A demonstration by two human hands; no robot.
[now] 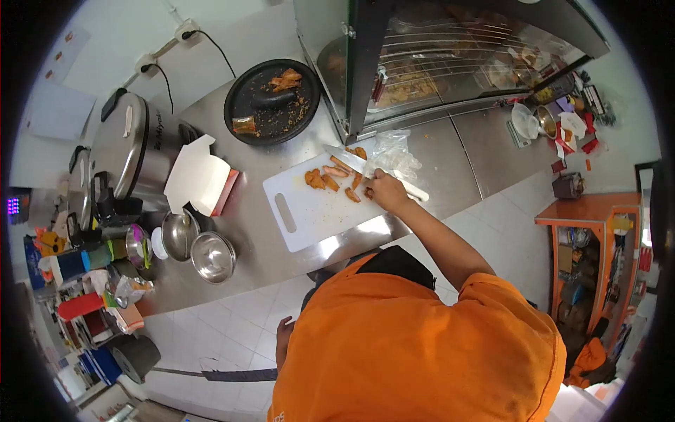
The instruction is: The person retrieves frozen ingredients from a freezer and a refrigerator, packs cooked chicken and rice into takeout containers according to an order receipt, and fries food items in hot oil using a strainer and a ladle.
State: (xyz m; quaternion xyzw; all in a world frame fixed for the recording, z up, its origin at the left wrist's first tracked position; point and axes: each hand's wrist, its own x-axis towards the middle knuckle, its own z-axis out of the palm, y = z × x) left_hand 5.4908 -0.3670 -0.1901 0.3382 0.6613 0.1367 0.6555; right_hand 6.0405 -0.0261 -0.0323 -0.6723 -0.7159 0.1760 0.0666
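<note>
My right hand (385,190) is closed over a large knife (355,161) where the blade meets the pale handle; its fingertips reach down beside a piece of fried food. The blade lies across the upper part of a white cutting board (316,224) and points to the upper left. Several browned fried pieces (315,179), some cut into strips, lie on the board near the blade. A crumpled clear plastic bag (395,151) rests just past the board, near the handle. My left hand (284,333) hangs low at my side, partly hidden by the orange shirt, fingers apart, holding nothing visible.
A round black tray (238,98) with fried food and crumbs sits behind the board. To the left are an open white carton (193,172), metal bowls (213,257) and a large steel cooker (116,144). A glass display cabinet (450,63) stands at the back right.
</note>
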